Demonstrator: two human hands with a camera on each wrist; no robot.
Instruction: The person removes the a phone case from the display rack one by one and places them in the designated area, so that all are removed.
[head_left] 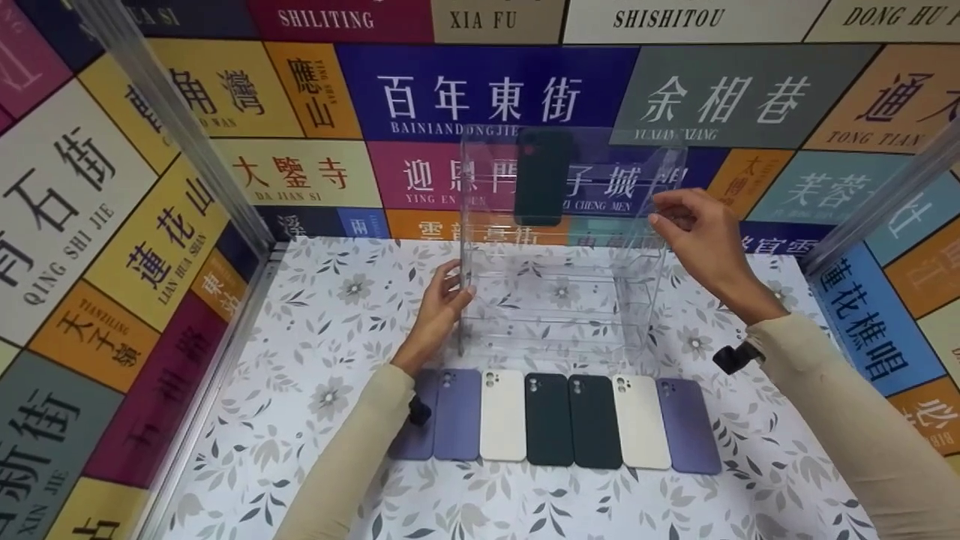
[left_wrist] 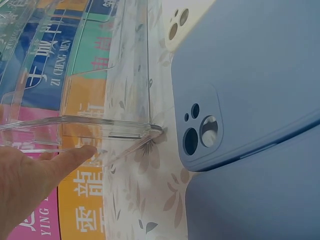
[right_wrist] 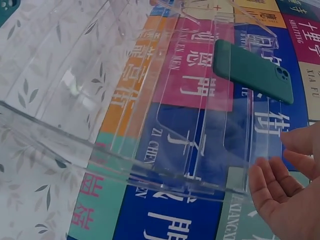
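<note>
A clear tiered acrylic display stand (head_left: 463, 225) stands upright on the table. One dark green phone case (head_left: 541, 184) leans on its top tier, camera cutout upward. My left hand (head_left: 439, 311) is at the stand's left side, and in the left wrist view its extended thumb (left_wrist: 82, 152) lies along the outer side panel, near the front edge. By the upper right side is my right hand (head_left: 701, 232), fingers bent loosely and thumb apart from them, with nothing between. The right wrist view shows its fingertips (right_wrist: 260, 170) right at the stand's edge.
In front of the stand lies a row of phone cases: purple (head_left: 457, 416), white (head_left: 504, 416), dark green (head_left: 549, 420) and others in the same colours. My left forearm overlaps the leftmost one. Sign-printed walls (head_left: 495, 90) enclose the floral tabletop (head_left: 330, 450) behind and at both sides.
</note>
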